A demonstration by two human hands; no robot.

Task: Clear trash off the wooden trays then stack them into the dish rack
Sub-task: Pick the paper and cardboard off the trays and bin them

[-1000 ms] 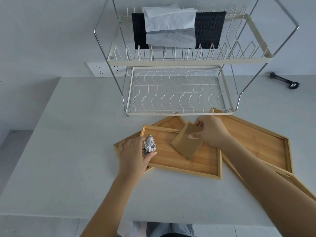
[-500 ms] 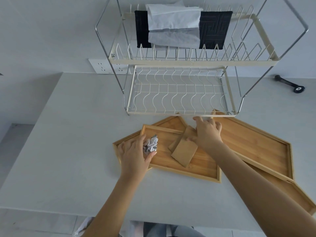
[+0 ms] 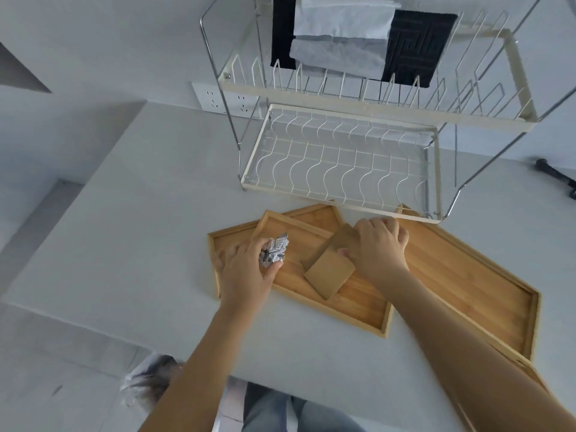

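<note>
Several wooden trays lie overlapped on the white table in front of the dish rack (image 3: pixel 343 210). The top tray (image 3: pixel 352 304) rests on a left tray (image 3: pixel 226 241); a large tray (image 3: pixel 473 285) sits to the right. My left hand (image 3: pixel 246 275) grips a crumpled paper ball (image 3: pixel 276 251) at the top tray's left end. A brown cardboard piece (image 3: pixel 330 275) lies flat in that tray. My right hand (image 3: pixel 378 247) rests with spread fingers on a darker cardboard piece (image 3: pixel 341 238) behind it, thumb at its edge.
The rack's upper tier (image 3: pixel 374 112) holds a black cloth (image 3: pixel 417 48) and a white cloth (image 3: pixel 343 26). A wall outlet (image 3: pixel 218 99) is behind the rack's left leg. A black tool (image 3: pixel 554 173) lies far right. A plastic bag (image 3: pixel 146 381) sits below the table's near edge.
My right hand lowered the cardboard it held up onto the tray and now lies flat over it. The left hand stayed closed on the paper ball. The view moved closer.
</note>
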